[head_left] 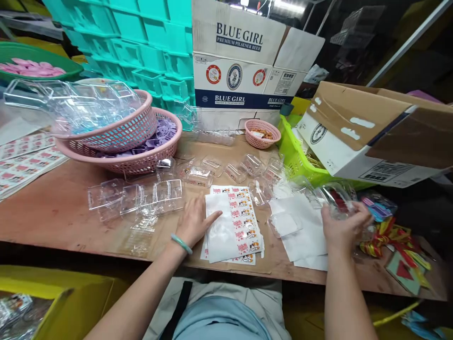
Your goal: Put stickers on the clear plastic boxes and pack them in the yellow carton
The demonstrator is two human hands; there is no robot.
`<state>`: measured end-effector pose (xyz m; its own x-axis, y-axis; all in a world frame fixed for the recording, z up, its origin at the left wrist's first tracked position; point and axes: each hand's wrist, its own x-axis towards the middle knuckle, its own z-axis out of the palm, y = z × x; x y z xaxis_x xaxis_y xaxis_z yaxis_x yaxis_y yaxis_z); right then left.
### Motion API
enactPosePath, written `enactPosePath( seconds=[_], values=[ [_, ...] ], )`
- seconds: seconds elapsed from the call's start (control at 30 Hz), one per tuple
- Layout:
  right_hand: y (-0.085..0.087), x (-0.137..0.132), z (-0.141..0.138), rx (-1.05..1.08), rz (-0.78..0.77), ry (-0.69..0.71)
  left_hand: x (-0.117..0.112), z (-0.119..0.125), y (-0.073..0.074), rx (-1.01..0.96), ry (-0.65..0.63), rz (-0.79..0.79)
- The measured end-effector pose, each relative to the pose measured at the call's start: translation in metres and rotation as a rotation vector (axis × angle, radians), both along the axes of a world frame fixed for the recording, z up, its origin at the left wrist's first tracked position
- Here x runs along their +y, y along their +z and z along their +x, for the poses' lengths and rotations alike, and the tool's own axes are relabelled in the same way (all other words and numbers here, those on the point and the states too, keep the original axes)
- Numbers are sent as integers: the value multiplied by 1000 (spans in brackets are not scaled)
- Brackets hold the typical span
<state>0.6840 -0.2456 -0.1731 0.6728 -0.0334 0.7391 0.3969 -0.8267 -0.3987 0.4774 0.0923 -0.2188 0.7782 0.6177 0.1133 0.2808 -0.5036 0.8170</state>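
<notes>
My left hand (194, 218) lies on the table with its fingers stretched out and its thumb resting on a sheet of stickers (242, 222). Pink lettering and cartoon cats repeat down the sheet's right side; the left part is bare white backing. More sheets lie under it. At the right, my right hand (344, 225) is closed around a clear plastic box (335, 197), partly hidden by the fingers. White backing papers (307, 231) lie between the hands, with a clear plastic piece (284, 224) on top. Several small clear boxes (202, 174) stand behind the sheets.
Clear plastic trays (152, 197) sit at left, before stacked pink baskets (120, 160) holding plastic packs and purple pieces. Behind are turquoise crates (148, 59), a beer carton (240, 71) and a small pink basket (262, 137). A green basket (295, 151), tilted carton (371, 127) and ribbons (392, 241) occupy the right.
</notes>
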Motion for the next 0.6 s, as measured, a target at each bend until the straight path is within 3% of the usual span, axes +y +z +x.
enactPosePath(
  seconds=[0.13, 0.2, 0.27, 0.33, 0.4, 0.47, 0.53, 0.6],
  values=[
    [-16, -19, 2, -39, -147, -106, 0, 22, -1, -52, 85, -113],
    [-12, -16, 0, -56, -173, -117, 0, 29, 2, -111, 121, -326],
    [-2, 0, -8, -92, -138, -93, -2, 31, 7, -166, 104, -634],
    [7, 30, -27, -56, -23, 81, -7, 27, 13, -222, 50, -916],
    [10, 71, -54, 111, 128, 417, -14, 21, 20, -272, 0, -1096],
    [7, 117, -83, 275, 110, 647, -24, 16, 27, -307, -24, -1215],
    [-2, 157, -105, 397, 116, 751, -32, 11, 31, -327, -20, -1317],
    [-10, 184, -117, 538, 180, 771, -37, 8, 32, -347, -18, -1345]
  ],
)
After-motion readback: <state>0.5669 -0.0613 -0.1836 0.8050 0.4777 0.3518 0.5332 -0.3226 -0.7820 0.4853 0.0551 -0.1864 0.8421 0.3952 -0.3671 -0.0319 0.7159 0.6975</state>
